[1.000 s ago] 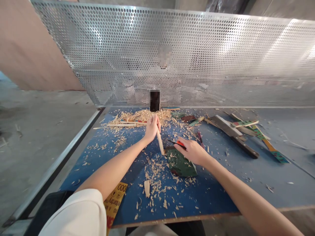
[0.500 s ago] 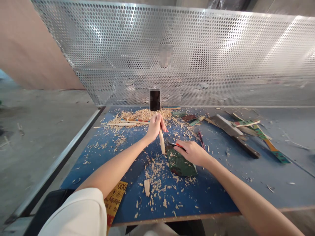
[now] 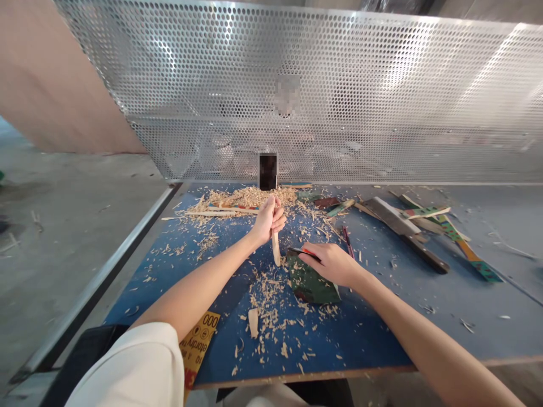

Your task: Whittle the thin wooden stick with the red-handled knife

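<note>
My left hand (image 3: 270, 219) is closed round a pale strip of wood (image 3: 276, 249), whose lower end points down toward me. To its right, my right hand (image 3: 328, 261) grips a knife (image 3: 300, 251) with a dark blade and some red on it, the blade pointing left, a little apart from the wood. Under my right hand lies a dark green sheet (image 3: 311, 285). Curled shavings (image 3: 269, 294) are scattered below both hands, with a flat wood chip (image 3: 253, 323) among them.
A heap of shavings (image 3: 241, 199) with thin sticks lies beyond my left hand. A phone (image 3: 267, 172) stands before the perforated metal panel (image 3: 203, 96). At right are a handsaw (image 3: 407, 234) and painted wood strips (image 3: 469, 249); a yellow printed piece (image 3: 201, 342) is at the near left.
The fingers of my left hand have wrapped more fully round the wood strip, and its lower end has shifted slightly left. The knife has turned a little in my right hand.
</note>
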Motion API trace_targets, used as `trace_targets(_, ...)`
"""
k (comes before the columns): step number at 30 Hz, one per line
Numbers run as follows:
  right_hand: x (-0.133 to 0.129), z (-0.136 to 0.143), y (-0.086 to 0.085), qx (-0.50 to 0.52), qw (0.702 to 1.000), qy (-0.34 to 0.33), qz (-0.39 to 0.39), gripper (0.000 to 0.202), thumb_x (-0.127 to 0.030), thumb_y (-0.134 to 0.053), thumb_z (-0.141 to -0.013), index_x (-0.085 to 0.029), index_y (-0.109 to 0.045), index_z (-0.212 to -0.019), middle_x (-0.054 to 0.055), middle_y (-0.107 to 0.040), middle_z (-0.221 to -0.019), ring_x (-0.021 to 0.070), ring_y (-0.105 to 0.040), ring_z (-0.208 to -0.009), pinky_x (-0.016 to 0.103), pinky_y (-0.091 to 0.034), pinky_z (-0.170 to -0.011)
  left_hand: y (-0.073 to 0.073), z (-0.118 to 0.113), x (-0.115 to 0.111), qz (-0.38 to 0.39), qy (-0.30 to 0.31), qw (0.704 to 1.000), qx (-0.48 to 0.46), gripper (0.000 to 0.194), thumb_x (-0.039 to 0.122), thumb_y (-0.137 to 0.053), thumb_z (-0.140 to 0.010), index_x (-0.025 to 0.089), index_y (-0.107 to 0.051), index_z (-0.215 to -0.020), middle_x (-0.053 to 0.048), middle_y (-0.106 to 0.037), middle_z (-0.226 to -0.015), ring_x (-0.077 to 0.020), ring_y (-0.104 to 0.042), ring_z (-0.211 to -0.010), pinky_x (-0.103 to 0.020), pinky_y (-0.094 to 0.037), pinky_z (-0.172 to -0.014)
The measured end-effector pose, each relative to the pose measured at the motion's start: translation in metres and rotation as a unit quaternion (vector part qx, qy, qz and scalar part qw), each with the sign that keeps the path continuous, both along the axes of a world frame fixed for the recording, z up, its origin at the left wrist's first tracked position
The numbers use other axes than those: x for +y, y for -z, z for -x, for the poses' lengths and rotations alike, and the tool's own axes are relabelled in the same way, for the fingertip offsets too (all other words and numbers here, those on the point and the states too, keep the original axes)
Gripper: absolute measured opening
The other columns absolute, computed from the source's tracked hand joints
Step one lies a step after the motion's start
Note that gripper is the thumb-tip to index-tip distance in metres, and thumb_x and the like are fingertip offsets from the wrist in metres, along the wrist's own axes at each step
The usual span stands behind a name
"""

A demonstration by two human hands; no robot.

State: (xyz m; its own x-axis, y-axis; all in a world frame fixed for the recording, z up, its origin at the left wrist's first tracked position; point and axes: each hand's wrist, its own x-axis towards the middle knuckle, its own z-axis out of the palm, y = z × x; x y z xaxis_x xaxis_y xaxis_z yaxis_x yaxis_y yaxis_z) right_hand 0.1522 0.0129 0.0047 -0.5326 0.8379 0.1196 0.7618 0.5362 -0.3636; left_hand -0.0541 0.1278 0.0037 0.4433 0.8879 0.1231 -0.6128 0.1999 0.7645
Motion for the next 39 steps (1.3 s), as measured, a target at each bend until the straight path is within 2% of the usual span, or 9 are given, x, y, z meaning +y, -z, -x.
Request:
trace_targets(4, 0.0, 0.001, -0.001, 0.003, 1.0, 0.002, 0.001, 0.035, -0.048, -0.039, -0.108, -0.025, -0.054, -0.087, 0.0, -0.062, -0.072, 0.0173, -0.059, -0.067, 0.028, -0.034, -0.061, -0.004, 0.001, 0.0, 0.007, -0.005, 1.0, 0.011, 0.037, 0.058, -0.063, -0.094, 0.023, -0.052, -0.085, 0.01, -0.03, -0.047, -0.0074, -0.027, -0.035, -0.02, -0.024, -0.036)
trace_targets(8, -0.001, 0.001, -0.001, 0.003, 1.0, 0.004, -0.001, 0.034, -0.048, -0.039, -0.108, -0.025, -0.054, -0.088, 0.0, -0.062, -0.073, 0.017, -0.058, -0.067, 0.028, -0.033, -0.061, -0.005, 0.005, 0.004, -0.008, -0.029, 0.999, 0.018, 0.035, 0.048, -0.063, -0.096, 0.02, -0.054, -0.076, 0.005, -0.042, -0.052, -0.01, -0.043, -0.044, -0.025, -0.042, -0.046)
trace_targets(11, -0.001, 0.001, -0.001, 0.002, 1.0, 0.0, 0.0, 0.034, -0.048, -0.038, -0.108, -0.025, -0.053, -0.087, -0.001, -0.061, -0.072, 0.0164, -0.057, -0.066, 0.027, -0.033, -0.061, -0.005, 0.007, 0.007, -0.014, -0.039, 0.999, 0.013, 0.034, 0.043, -0.061, -0.098, 0.018, -0.057, -0.075, 0.004, -0.044, -0.055, -0.0103, -0.045, -0.046, -0.026, -0.045, -0.05)
trace_targets(17, -0.002, 0.002, -0.004, -0.01, 0.999, -0.033, -0.016, 0.038, -0.049, -0.04, -0.107, -0.024, -0.057, -0.084, 0.001, -0.064, -0.076, 0.0154, -0.057, -0.067, 0.028, -0.033, -0.062, -0.008, 0.006, 0.004, 0.015, -0.024, 1.0, -0.012, 0.028, 0.035, -0.057, -0.1, 0.017, -0.06, -0.079, 0.004, -0.04, -0.053, -0.0098, -0.042, -0.046, -0.024, -0.04, -0.049)
trace_targets(24, -0.008, 0.004, -0.01, -0.01, 0.999, -0.04, -0.008, 0.028, -0.045, -0.043, -0.106, -0.025, -0.059, -0.118, 0.004, -0.073, -0.091, 0.0184, -0.064, -0.074, 0.029, -0.038, -0.064, -0.009, 0.004, 0.007, 0.042, -0.006, 0.998, -0.051, 0.025, 0.023, -0.055, -0.1, 0.017, -0.057, -0.076, 0.005, -0.035, -0.053, -0.008, -0.037, -0.045, -0.022, -0.033, -0.048)
trace_targets(26, -0.008, 0.003, -0.01, -0.008, 0.999, -0.034, -0.006, 0.027, -0.044, -0.043, -0.106, -0.025, -0.058, -0.118, 0.003, -0.073, -0.089, 0.0187, -0.065, -0.073, 0.029, -0.039, -0.063, -0.007, 0.004, 0.008, 0.037, -0.001, 0.997, -0.065, 0.025, 0.021, -0.052, -0.1, 0.016, -0.057, -0.077, 0.005, -0.032, -0.053, -0.0075, -0.034, -0.044, -0.021, -0.03, -0.046)
trace_targets(30, -0.004, 0.001, -0.004, 0.001, 0.998, -0.065, -0.01, 0.029, -0.045, -0.043, -0.107, -0.028, -0.065, -0.111, 0.002, -0.075, -0.093, 0.0177, -0.068, -0.079, 0.029, -0.042, -0.066, -0.005, 0.005, 0.008, 0.034, 0.007, 0.997, -0.062, 0.024, 0.022, -0.053, -0.1, 0.017, -0.055, -0.077, 0.007, -0.026, -0.054, -0.0063, -0.025, -0.042, -0.019, -0.022, -0.042)
trace_targets(33, -0.001, -0.002, 0.0, 0.001, 0.996, -0.087, -0.031, 0.035, -0.046, -0.04, -0.109, -0.028, -0.07, -0.115, 0.003, -0.076, -0.097, 0.0176, -0.07, -0.085, 0.028, -0.046, -0.069, -0.006, 0.006, 0.009, 0.045, 0.016, 0.997, -0.058, 0.023, 0.024, -0.056, -0.1, 0.017, -0.055, -0.078, 0.008, -0.021, -0.054, -0.0061, -0.02, -0.041, -0.019, -0.017, -0.04)
trace_targets(39, 0.001, -0.004, 0.001, 0.008, 0.996, -0.081, -0.047, 0.04, -0.046, -0.039, -0.109, -0.028, -0.073, -0.119, 0.004, -0.077, -0.096, 0.0181, -0.071, -0.085, 0.03, -0.05, -0.072, -0.006, 0.008, 0.01, 0.07, 0.026, 0.996, -0.053, 0.025, 0.03, -0.058, -0.101, 0.017, -0.054, -0.079, 0.01, -0.015, -0.056, -0.0051, -0.014, -0.04, -0.018, -0.012, -0.037)
